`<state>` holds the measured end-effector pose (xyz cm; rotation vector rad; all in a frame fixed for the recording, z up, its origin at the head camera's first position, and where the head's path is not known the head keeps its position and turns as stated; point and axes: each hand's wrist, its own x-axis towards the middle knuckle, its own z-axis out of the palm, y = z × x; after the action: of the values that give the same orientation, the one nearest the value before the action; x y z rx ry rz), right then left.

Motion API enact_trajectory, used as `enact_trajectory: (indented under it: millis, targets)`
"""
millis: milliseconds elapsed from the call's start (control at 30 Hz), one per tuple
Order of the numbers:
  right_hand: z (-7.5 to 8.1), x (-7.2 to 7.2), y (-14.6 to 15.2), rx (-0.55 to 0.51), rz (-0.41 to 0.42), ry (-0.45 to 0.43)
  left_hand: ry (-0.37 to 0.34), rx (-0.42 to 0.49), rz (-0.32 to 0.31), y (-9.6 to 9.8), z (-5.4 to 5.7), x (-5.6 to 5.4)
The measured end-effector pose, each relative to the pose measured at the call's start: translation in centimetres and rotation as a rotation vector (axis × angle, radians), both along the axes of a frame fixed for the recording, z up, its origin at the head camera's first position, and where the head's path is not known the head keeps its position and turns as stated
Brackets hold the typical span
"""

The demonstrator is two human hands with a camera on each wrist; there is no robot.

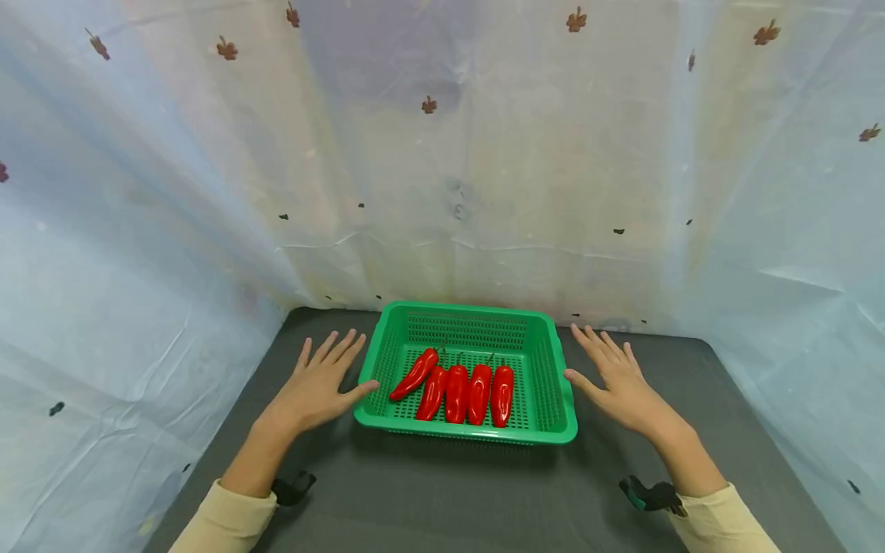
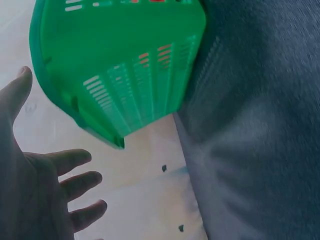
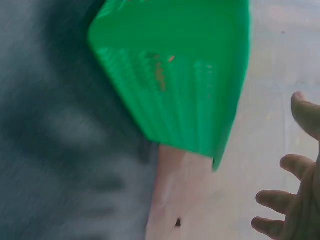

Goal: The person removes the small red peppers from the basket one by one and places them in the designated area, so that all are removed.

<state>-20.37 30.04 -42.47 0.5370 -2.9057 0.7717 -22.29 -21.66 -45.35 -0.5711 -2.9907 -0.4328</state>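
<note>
At the left, the person's left hand (image 1: 321,388) is released: its fingers (image 1: 336,346) are extended and spread apart, nothing is grasped, and the thumb points inward over the left rim of a rectangular green plastic basket with slotted walls (image 1: 463,434). The left wrist view shows a gap between this thumb and the basket. A black wrist strap (image 1: 293,488) and a cream-coloured fabric sleeve (image 1: 224,522) are located below the hand. The basket is positioned between the two hands, on a table with a dark grey cloth-like surface (image 1: 442,491). Five glossy red elongated peppers (image 1: 456,393) lie side by side on the basket floor, left of its centre, stems directed toward the far wall; the leftmost pepper is the most tilted and lies slightly farther back. The side walls of the basket stand between each hand and the peppers. At the right, the right hand (image 1: 622,388) is likewise released: its fingers are extended, the thumb is separated from them and directed at the right rim, and nothing is grasped. The right wrist view shows this hand apart from the basket. A second black strap and sleeve are located below it. A pale, creased sheet with brown leaf motifs (image 1: 518,192) encloses the table at left, rear and right.
</note>
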Motion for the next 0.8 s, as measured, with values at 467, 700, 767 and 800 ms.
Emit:
enact_trajectory:
  millis: [467, 700, 767, 800]
  targets:
    - [-0.1, -1.4, -4.3, -0.135, 0.122, -0.023, -0.01, 0.002, -0.072, 2.5, -0.5, 0.1]
    - [-0.5, -1.9, -6.4, -0.213, 0.125, -0.096, -0.032, 0.016, -0.098, 2.8, -1.3, 0.0]
    - [-0.7, -2.1, -6.9, -0.225, 0.126, -0.107, -0.029, 0.01, -0.103, 2.9, -1.4, 0.0]
    - [-0.9, -2.2, -7.2, -0.23, 0.122, -0.113, -0.028, 0.009, -0.109, 3.0, -1.4, 0.0]
